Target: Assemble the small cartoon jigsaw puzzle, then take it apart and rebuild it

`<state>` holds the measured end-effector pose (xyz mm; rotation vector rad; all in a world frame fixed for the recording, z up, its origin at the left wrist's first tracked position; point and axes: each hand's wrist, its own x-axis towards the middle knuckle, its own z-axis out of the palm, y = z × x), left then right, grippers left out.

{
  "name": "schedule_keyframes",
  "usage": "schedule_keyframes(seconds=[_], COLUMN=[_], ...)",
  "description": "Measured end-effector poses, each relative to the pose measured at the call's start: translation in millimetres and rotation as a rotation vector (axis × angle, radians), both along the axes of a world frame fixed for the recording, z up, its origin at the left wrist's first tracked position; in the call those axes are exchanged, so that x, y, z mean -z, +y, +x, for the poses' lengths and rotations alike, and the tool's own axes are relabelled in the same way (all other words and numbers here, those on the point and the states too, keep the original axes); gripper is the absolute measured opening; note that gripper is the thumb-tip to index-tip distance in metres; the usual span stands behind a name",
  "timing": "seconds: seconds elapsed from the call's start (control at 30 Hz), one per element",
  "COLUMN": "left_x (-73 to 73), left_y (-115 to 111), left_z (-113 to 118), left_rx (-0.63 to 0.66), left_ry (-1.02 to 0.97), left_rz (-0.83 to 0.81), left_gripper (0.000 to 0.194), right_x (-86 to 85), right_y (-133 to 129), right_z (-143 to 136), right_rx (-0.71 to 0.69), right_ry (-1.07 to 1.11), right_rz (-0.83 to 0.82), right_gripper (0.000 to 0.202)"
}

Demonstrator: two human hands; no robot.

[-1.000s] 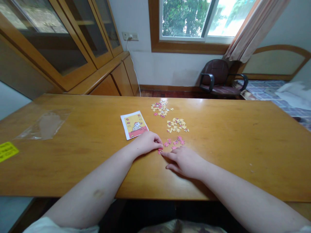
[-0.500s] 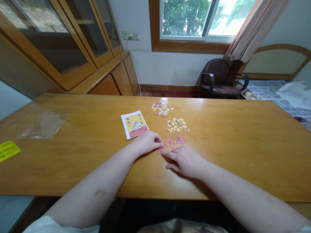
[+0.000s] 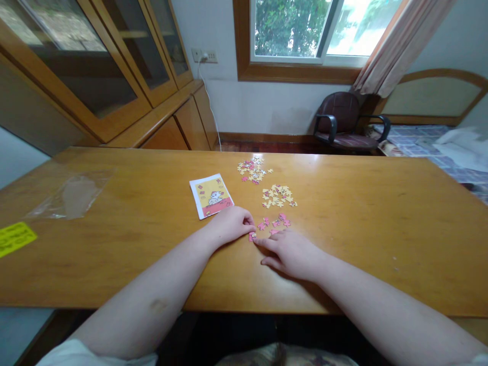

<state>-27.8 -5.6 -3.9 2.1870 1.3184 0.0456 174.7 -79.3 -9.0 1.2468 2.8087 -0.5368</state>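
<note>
Left hand [image 3: 235,223], fingertips pinched, and right hand [image 3: 293,253], index finger extended, meet at pink puzzle pieces [image 3: 252,237] on the surface [image 3: 152,254], apparently to steady and align them.

Your left hand [image 3: 234,222] hides part of the card [image 3: 212,195]; far left of it, the view crops a yellow label [image 3: 17,239].

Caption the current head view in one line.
Left hand and right hand meet at a pink puzzle piece, near the picture card on a wooden table.
</note>
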Motion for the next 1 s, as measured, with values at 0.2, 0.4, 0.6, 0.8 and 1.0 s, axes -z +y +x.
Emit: schedule_keyframes(seconds=[0.2,0.4,0.6,0.8,1.0], left_x=[3.9,7.4,5.3,1.4,5.2], left_y=[1.0,2.1,-0.2,-2.1,0.8], left_z=[-0.7,-1.7,-1.7,-1.9,-2.7], left_rx=[0.055,0.08,0.14,0.276,0.237], left_ry=[-0.007,-0.015,-0.101,-0.129,-0.134], left_rz=[0.061,0.088,0.149,0.189,0.238], left_gripper=[0.013,0.01,0.008,0.019,0.022], right_x=[0.3,1.0,-1.1,-1.5,-1.6], right_y=[-0.4,-0.7,-0.2,1.0,1.6], right_z=[0.6,0.5,-1.3,-1.2,-0.9], right_rx=[-0.004,-0.002,-0.005,-0.012,-0.012], right_ry=[0.008,0.002,-0.019,0.001,0.007], right_rz=[0.009,0.019,0.037,0.034,0.037], right_gripper=[0.051,0.051,0.05,0.049,0.05])
